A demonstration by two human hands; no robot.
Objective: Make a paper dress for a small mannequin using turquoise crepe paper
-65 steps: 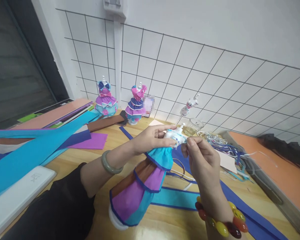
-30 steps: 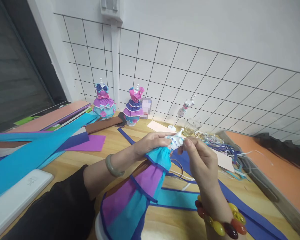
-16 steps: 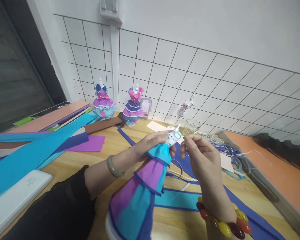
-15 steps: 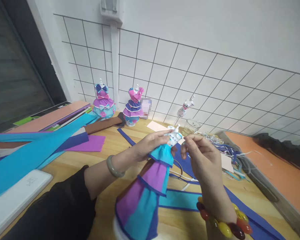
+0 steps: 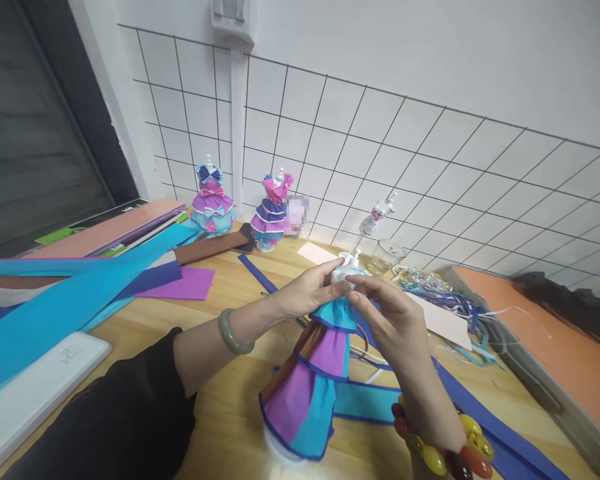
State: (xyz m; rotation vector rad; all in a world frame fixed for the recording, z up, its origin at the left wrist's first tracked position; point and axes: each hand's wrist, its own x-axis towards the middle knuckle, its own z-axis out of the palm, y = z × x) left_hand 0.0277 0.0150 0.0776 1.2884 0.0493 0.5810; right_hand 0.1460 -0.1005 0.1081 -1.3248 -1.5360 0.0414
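Observation:
A miniature dress form (image 5: 347, 272) with a white patterned torso leans slightly to the right near the middle. It wears a tiered dress (image 5: 310, 387) of turquoise, purple and brown panels with dark blue edging. My left hand (image 5: 317, 290) is closed around the form's torso from the left, thumb across the waist. My right hand (image 5: 387, 310) meets it from the right, thumb and fingers pinched against the bodice. Whatever those right fingertips hold is too small and covered to make out. The hands hide much of the torso.
Two dressed forms (image 5: 213, 203) (image 5: 270, 213) and a bare-skirted form (image 5: 379, 215) stand along the wall grid. Paper strips (image 5: 80, 293) and a white power bank (image 5: 45, 403) lie left. A glass (image 5: 386, 255), tangled ribbons (image 5: 430, 283) and an orange-lined tray (image 5: 545, 327) are right.
My right hand has moved left from beside the torso onto the bodice. The dress form stands more upright, its skirt shifted right. The view has shifted slightly.

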